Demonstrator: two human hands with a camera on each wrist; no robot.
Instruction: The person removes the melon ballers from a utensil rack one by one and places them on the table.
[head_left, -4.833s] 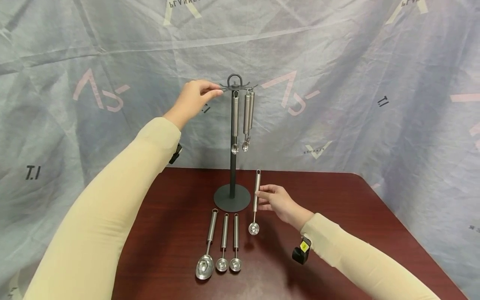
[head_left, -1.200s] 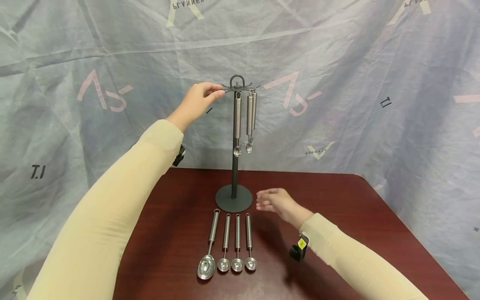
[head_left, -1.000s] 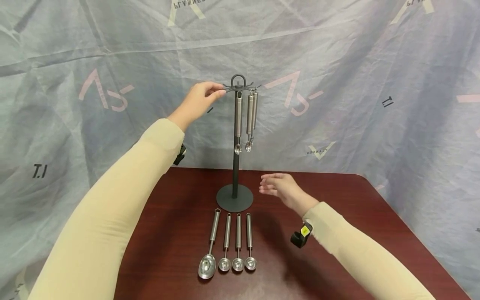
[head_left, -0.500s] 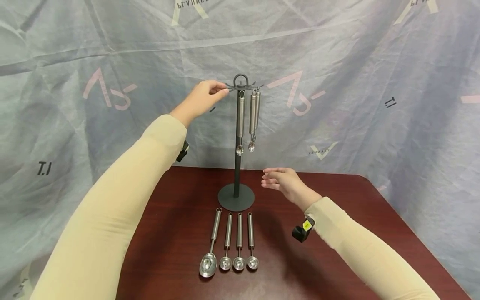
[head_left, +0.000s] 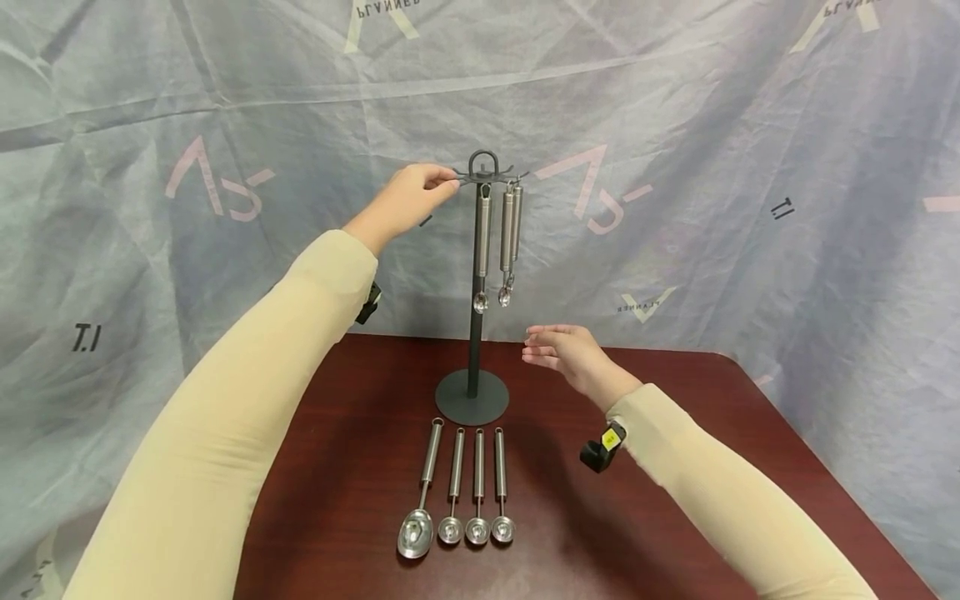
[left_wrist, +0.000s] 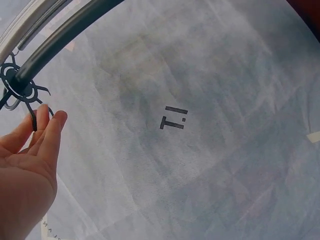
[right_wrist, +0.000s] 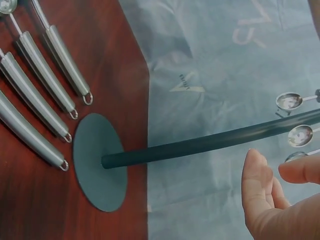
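Steel spoons (head_left: 479, 467), four tube-handled, lie in the head view on a glossy table (head_left: 637, 375) before a dark, round-based rack (head_left: 474, 350); three more spoons (head_left: 483, 237) hang from it. Left wrist view: the left hand (left_wrist: 31, 172) clamps its fingers on a slim hook (left_wrist: 34, 120). Right wrist view: the right hand (right_wrist: 287, 217) hovers, fingers and thumb apart, apparently near the hanging bowls (right_wrist: 300, 135).

Stand (head_left: 476, 333): dark grey metal, round base, hooked top with a loop, upright on the table (head_left: 637, 433). Three small steel spoons (head_left: 483, 233) hang from its hooks, bowls down. In front, on the table, handles toward the base: one big oval spoon (head_left: 416, 531), slanted, then three round-bowled spoons (head_left: 479, 467) side by side.
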